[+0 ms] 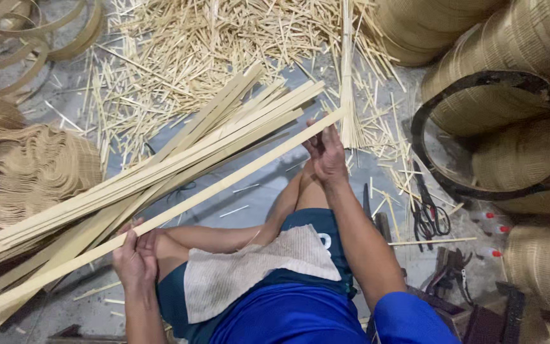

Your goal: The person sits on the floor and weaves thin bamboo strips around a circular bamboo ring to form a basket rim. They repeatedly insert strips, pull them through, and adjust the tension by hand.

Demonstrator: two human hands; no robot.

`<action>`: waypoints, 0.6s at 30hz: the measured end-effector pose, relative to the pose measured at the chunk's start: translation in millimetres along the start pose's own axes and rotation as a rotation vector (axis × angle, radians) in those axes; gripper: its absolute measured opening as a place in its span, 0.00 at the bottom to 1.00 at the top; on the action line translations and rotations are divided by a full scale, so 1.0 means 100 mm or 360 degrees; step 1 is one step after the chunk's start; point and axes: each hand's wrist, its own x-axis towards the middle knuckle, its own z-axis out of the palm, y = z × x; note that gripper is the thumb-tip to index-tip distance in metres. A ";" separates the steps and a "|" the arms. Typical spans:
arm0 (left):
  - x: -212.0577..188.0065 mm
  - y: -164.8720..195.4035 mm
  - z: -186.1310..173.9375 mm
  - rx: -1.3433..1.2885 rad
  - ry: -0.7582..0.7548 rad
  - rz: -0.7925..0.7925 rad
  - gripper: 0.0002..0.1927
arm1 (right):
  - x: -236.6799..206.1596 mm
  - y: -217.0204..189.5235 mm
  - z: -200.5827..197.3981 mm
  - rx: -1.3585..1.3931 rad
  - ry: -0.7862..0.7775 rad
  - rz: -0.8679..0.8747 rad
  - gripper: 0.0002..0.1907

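Note:
I sit on the floor in blue shorts with a beige cloth over my lap. A long pale bamboo strip runs diagonally from lower left to upper right. My left hand grips it low on the left. My right hand holds it near its upper end, fingers curled around it. Behind the strip lies a bundle of similar long bamboo strips, resting on the floor and pointing the same way.
Short bamboo offcuts litter the floor ahead. Stacked woven bamboo steamer rings stand at the right, one with a dark band. Scissors and small bottles lie near my right knee. A pile of thin bamboo bands sits at the left.

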 end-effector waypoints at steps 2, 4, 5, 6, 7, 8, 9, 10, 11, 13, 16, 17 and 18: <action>-0.02 0.02 0.00 0.0039 0.0042 0.0013 0.14 | -0.01 0.00 -0.03 -0.0085 0.0116 0.0015 0.17; -0.04 0.05 -0.02 -0.0043 -0.0031 0.0015 0.14 | -0.02 0.01 -0.09 -0.0141 0.0022 -0.0064 0.13; -0.04 0.06 -0.05 -0.0083 -0.0067 0.0013 0.14 | -0.02 0.02 -0.12 -0.0165 0.0054 -0.0054 0.12; -0.03 0.06 -0.07 -0.0052 0.0004 -0.0024 0.15 | -0.03 0.03 -0.15 -0.0186 0.0082 -0.0046 0.11; -0.02 0.06 -0.10 -0.0019 0.0077 -0.0061 0.16 | -0.03 0.04 -0.17 -0.0207 0.0112 -0.0035 0.11; 0.00 0.06 -0.14 0.0016 0.0154 -0.0098 0.17 | -0.03 0.06 -0.18 -0.0274 0.0131 -0.0033 0.11; 0.01 0.05 -0.17 0.0023 0.0214 -0.0100 0.17 | -0.04 0.07 -0.18 -0.0341 0.0148 -0.0029 0.11; 0.03 0.04 -0.21 0.0029 0.0275 -0.0098 0.18 | -0.04 0.08 -0.18 -0.0407 0.0162 -0.0024 0.11; 0.04 0.03 -0.23 0.0034 0.0337 -0.0093 0.20 | -0.04 0.10 -0.18 -0.0414 0.0145 -0.0041 0.11; 0.04 0.00 -0.23 -0.0027 0.0351 -0.0068 0.19 | -0.05 0.12 -0.17 -0.0426 0.0111 -0.0061 0.11; 0.03 -0.04 -0.22 -0.0046 0.0390 -0.0078 0.18 | -0.09 0.11 -0.16 -0.0498 0.0104 -0.0037 0.11; 0.03 -0.04 -0.21 -0.0040 0.0414 -0.0089 0.18 | -0.10 0.11 -0.17 -0.0493 0.0116 -0.0040 0.10; 0.01 -0.03 -0.19 -0.0024 0.0467 -0.0113 0.18 | -0.11 0.09 -0.19 -0.0487 0.0120 -0.0039 0.10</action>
